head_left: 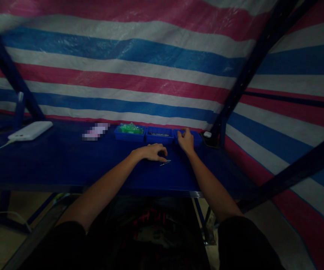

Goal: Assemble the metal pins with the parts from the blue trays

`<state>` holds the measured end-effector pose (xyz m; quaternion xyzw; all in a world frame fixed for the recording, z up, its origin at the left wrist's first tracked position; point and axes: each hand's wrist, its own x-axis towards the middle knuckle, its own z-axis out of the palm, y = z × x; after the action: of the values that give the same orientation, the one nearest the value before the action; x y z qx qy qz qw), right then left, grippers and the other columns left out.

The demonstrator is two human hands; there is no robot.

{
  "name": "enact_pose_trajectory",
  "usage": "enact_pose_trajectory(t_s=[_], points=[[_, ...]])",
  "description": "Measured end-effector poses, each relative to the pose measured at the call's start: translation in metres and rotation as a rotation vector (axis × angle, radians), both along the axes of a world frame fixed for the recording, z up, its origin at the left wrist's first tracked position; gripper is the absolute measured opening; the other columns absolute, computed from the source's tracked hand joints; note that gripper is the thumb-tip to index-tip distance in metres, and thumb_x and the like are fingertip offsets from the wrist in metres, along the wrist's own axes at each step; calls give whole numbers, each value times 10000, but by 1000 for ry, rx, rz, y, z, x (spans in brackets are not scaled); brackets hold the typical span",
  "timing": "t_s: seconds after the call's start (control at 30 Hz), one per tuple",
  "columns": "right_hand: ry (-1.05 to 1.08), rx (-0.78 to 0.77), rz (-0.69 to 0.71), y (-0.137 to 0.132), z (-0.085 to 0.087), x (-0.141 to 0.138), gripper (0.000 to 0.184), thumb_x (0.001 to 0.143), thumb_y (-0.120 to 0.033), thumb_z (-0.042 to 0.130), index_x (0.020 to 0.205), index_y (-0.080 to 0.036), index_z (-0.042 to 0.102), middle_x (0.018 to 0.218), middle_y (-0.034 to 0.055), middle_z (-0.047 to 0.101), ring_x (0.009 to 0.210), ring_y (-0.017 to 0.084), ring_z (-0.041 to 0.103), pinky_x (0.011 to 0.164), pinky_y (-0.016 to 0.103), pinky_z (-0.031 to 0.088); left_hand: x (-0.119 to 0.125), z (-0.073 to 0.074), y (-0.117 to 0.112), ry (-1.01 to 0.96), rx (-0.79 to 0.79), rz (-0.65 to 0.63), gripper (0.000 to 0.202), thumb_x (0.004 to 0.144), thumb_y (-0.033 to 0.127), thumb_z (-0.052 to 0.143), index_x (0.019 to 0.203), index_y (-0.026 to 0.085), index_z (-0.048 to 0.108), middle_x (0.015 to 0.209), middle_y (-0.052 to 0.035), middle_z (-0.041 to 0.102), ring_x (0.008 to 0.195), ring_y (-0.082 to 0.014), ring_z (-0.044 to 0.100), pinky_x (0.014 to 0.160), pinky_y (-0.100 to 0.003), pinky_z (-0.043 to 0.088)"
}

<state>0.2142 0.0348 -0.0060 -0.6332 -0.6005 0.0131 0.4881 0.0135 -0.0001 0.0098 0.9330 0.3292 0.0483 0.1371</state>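
My left hand (152, 152) rests on the dark blue table (66, 161), fingers curled down, beside thin metal tweezers (165, 162) that lie just by its fingertips. My right hand (186, 141) reaches into the rightmost of three small blue trays (196, 137) at the back of the table; its fingers are bent into the tray and what they touch is hidden. The middle tray (159, 135) holds small dark parts. The left tray (130, 133) holds green pieces.
A white power bank (30, 131) with a cable lies at the far left, next to a blue upright bottle (18, 110). A small white object (207, 134) sits by the right post. A striped tarp hangs behind; blue frame bars cross on both sides.
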Motion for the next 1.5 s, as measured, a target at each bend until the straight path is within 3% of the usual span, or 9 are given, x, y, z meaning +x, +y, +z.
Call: enact_pose_trajectory(t_s=[0.17, 0.4, 0.53, 0.73, 0.9, 1.23, 1.5], points=[[-19, -19, 85, -1, -1, -6, 300, 793, -380, 454, 998, -174, 532, 560, -16, 511, 548, 175, 480, 568, 276, 338, 7, 0, -3, 8, 48, 43, 207, 798, 335, 509, 940, 222, 610, 1024, -40, 584, 984, -199, 524, 841, -335, 367], [-76, -29, 146, -2, -3, -10, 311, 792, -369, 469, 1015, -162, 537, 573, -19, 505, 544, 165, 486, 554, 270, 339, 8, 2, -5, -7, 37, 94, 141, 761, 288, 538, 813, 212, 645, 945, -30, 651, 941, -213, 564, 851, -356, 366], [-91, -30, 167, -4, -2, -13, 348, 801, -403, 466, 1046, -166, 533, 579, -22, 511, 553, 166, 498, 566, 274, 352, 7, -3, 2, -109, 87, 97, 132, 759, 243, 534, 807, 195, 648, 911, -39, 664, 890, -199, 585, 813, -329, 393], [-115, -19, 406, -16, 4, -26, 369, 823, -487, 423, 969, -187, 579, 541, -45, 472, 514, 125, 468, 515, 233, 317, -2, -7, 22, -345, 115, 196, 162, 797, 188, 491, 862, 137, 630, 791, -49, 663, 723, -155, 599, 674, -251, 427], [-194, 16, 532, -21, 2, -39, 212, 797, -348, 487, 891, -184, 583, 558, -47, 489, 517, 107, 472, 521, 220, 317, -10, -6, 31, -413, 223, 264, 190, 821, 204, 468, 880, 136, 635, 818, -60, 659, 748, -167, 593, 704, -270, 428], [-221, 45, 575, -19, 0, -41, 173, 776, -259, 485, 920, -182, 543, 592, -35, 503, 538, 119, 479, 549, 231, 345, -10, -6, 32, -441, 312, 243, 189, 849, 222, 452, 868, 143, 623, 860, -63, 650, 835, -179, 575, 796, -310, 421], [-218, 34, 578, -17, 0, -42, 139, 810, -270, 448, 863, -188, 546, 642, -5, 548, 567, 131, 487, 563, 238, 355, -11, -5, 31, -471, 294, 240, 151, 809, 215, 502, 855, 138, 624, 818, -53, 650, 771, -158, 580, 752, -287, 435]])
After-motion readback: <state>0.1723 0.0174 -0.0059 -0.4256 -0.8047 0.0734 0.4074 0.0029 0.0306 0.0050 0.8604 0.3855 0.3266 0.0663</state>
